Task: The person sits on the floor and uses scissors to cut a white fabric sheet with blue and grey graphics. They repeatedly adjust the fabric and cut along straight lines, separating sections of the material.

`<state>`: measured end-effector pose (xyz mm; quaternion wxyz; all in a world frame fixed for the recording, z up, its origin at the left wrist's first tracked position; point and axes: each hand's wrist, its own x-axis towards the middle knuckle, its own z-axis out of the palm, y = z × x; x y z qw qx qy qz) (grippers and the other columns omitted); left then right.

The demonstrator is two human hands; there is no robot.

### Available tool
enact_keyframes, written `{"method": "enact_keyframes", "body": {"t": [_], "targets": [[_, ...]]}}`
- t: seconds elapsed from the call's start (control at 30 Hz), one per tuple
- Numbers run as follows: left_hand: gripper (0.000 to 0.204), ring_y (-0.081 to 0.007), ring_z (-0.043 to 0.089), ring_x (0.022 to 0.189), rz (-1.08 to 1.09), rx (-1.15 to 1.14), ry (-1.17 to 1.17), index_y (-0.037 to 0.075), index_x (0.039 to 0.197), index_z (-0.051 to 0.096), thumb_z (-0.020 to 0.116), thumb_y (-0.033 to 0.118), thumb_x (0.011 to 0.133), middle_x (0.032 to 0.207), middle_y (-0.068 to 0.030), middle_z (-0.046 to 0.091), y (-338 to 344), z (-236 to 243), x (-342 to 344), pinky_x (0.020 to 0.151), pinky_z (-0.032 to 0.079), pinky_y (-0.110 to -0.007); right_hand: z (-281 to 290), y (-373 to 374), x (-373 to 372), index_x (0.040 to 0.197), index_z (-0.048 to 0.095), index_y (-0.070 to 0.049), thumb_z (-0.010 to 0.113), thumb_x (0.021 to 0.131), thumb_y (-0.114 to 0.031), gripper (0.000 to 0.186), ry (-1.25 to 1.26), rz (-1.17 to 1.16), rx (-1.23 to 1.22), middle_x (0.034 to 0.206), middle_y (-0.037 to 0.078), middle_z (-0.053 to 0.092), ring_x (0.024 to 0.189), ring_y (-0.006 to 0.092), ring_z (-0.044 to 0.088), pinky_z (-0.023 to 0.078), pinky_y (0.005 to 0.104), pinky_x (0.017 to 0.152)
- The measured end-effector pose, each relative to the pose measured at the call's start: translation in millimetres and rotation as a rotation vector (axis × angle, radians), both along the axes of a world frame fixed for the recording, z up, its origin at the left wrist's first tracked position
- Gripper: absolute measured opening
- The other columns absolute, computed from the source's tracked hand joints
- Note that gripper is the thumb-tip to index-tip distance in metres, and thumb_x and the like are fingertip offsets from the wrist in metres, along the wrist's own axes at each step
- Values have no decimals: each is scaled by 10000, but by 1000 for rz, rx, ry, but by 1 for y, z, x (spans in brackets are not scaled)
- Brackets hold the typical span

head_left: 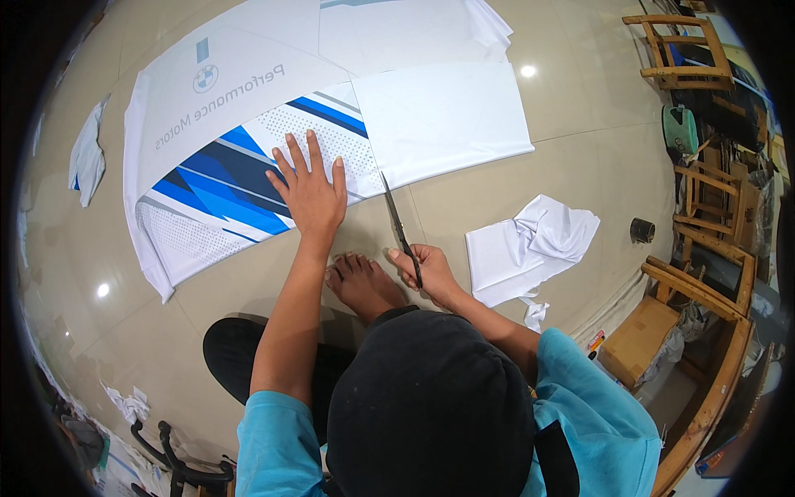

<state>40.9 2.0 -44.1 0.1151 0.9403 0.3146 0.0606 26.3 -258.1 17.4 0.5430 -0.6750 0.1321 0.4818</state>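
A large sheet of white fabric (451, 120) lies on the floor, with a panel of blue, navy and grey stripes and dots (236, 178) and mirrored pale print on its upper layer. My left hand (308, 192) rests on the patterned panel, fingers spread and pressing it flat. Black-handled scissors (397, 217) are in my right hand (431, 272), fingers wrapped round the handles. Their blades point away from me, tips at the near edge of the fabric where the pattern meets plain white. How far the blades are apart is hard to tell.
A crumpled white fabric piece (530, 248) lies to the right, with a small scrap (536, 315) by it. More cloth (88, 153) lies far left. Wooden stools (683, 50), a cardboard box (638, 341) and a dark cup-like object (642, 230) line the right side. My bare foot (364, 286) sits between my arms.
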Motion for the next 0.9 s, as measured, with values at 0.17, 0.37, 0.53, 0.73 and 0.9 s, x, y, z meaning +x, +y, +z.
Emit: {"method": "enact_keyframes", "body": {"t": [0.17, 0.37, 0.53, 0.73, 0.9], "targets": [[743, -523, 93, 1731, 0, 13, 9, 186, 1809, 328, 453, 553, 1175, 1882, -210, 202, 0, 0, 0, 1349, 73, -761, 0, 0, 1, 781, 579, -106, 876, 1016, -479, 532, 9, 9, -6, 583, -2, 574, 462, 69, 484, 346, 261, 441], [746, -522, 96, 1730, 1, 10, 9, 182, 1809, 328, 453, 553, 1175, 1881, -212, 205, 0, 1, 0, 1350, 72, -760, 0, 0, 1, 765, 585, -104, 874, 1019, -471, 532, -6, 33, -20, 581, -5, 574, 464, 70, 486, 346, 262, 445], [743, -527, 105, 1727, 1, 13, 8, 180, 1807, 335, 460, 547, 1173, 1880, -214, 208, 0, 0, 0, 1350, 75, -759, 2, 1, 1, 761, 584, -105, 876, 1019, -463, 529, -9, 25, -20, 579, -8, 572, 467, 66, 483, 338, 263, 447], [744, -535, 119, 1722, -2, 2, -11, 174, 1802, 347, 474, 542, 1168, 1879, -216, 212, 0, 0, 1, 1342, 84, -770, 1, -1, 0, 754, 586, -98, 867, 1031, -434, 518, -1, 21, -27, 578, -8, 567, 474, 61, 475, 327, 267, 448], [747, -539, 124, 1720, 0, 6, -21, 170, 1801, 350, 480, 542, 1166, 1877, -219, 217, 1, 0, -1, 1338, 86, -776, 4, 2, 1, 753, 607, -92, 853, 1051, -391, 489, 1, 7, -22, 564, -10, 561, 455, 61, 464, 327, 264, 437]]}}
